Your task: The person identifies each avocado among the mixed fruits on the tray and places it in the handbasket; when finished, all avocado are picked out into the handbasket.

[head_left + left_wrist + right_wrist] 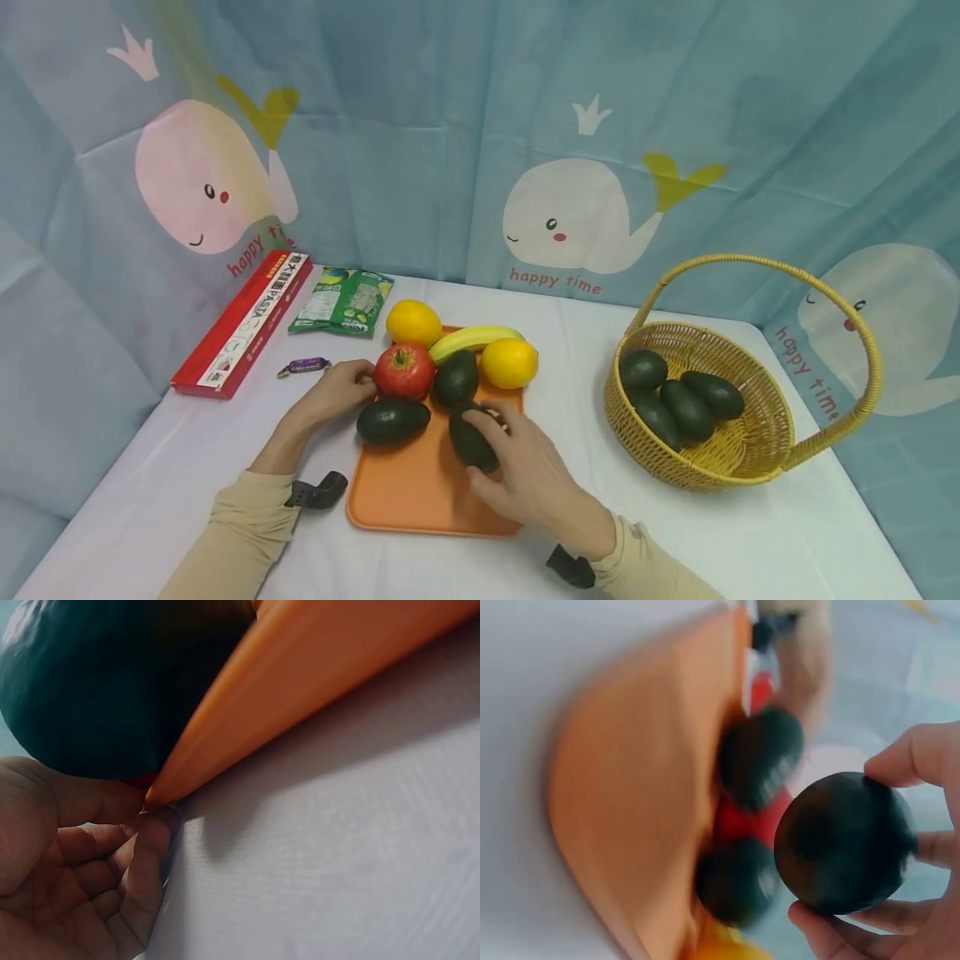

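My right hand [531,477] grips a dark green avocado [470,442] over the right part of an orange tray [408,498]. In the right wrist view, thumb and fingers wrap the held avocado [840,844], which appears raised off the tray. At the tray's left edge, my left hand [343,392] pinches the rim between thumb and fingers, as the left wrist view shows. Beside it on the tray lie a red pomegranate [405,372] and an avocado [393,422]. Another avocado [455,379], a banana [468,340] and two yellow lemons [414,323] sit farther back.
A yellow wicker basket [776,446] with a tall handle stands at the right, holding several avocados [687,410]. To the left are a red pasta box [242,325], a green snack packet [342,301] and a purple-wrapped candy [304,366]. A whale-print curtain [450,200] hangs behind.
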Tool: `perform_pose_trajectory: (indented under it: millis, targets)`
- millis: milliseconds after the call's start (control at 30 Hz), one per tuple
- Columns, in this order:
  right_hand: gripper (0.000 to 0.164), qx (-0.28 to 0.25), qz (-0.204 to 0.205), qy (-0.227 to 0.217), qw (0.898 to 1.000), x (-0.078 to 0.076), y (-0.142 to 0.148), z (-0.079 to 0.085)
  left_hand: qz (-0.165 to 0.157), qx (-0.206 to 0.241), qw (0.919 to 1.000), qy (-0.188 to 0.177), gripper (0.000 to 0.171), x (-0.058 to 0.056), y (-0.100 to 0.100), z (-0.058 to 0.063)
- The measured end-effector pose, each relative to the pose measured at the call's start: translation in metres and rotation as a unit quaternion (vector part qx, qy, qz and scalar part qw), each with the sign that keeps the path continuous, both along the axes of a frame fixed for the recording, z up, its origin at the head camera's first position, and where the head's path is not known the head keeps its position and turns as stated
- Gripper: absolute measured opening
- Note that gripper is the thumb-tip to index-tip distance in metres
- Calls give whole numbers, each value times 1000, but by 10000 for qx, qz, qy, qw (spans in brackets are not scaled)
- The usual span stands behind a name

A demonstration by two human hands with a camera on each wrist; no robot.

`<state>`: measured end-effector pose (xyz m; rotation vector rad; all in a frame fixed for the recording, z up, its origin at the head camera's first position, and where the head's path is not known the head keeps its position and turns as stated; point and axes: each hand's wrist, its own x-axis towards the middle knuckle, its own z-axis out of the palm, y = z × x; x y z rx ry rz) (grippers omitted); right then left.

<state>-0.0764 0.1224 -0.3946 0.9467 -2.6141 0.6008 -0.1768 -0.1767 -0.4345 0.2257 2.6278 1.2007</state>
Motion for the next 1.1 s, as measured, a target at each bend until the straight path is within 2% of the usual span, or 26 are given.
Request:
perform_pose_trajectory:
  millis: [100,233,333,500,600,733,967,1100]
  targets:
    - [59,-285,-273,286,9988,-8,22,13,12,13,10000,12,23,-1,0,-1]
    - [60,-473,-850,459,9942,-16,55,32,21,-8,10000,-33,24,-1,0,-1]
    - [60,-691,-1356,399,9876,-21,81,45,19,-31,10000,-59,25,-1,0,-1]
    - [56,-843,-2230,-10,9712,-25,121,58,22,-49,9999,-89,25,-2,1,0]
    - [52,-609,-2610,-329,9628,-26,138,58,20,-88,9999,-99,25,-2,1,0]
    - [51,-204,-2864,-718,9552,-27,154,50,19,-97,9999,-123,25,-2,1,1]
    - [56,65,-3051,-1186,9449,-31,165,43,12,-41,9999,-100,24,-1,1,1]
    - [57,124,-3086,-1273,9425,-34,166,42,27,-58,9999,-106,24,-1,0,1]
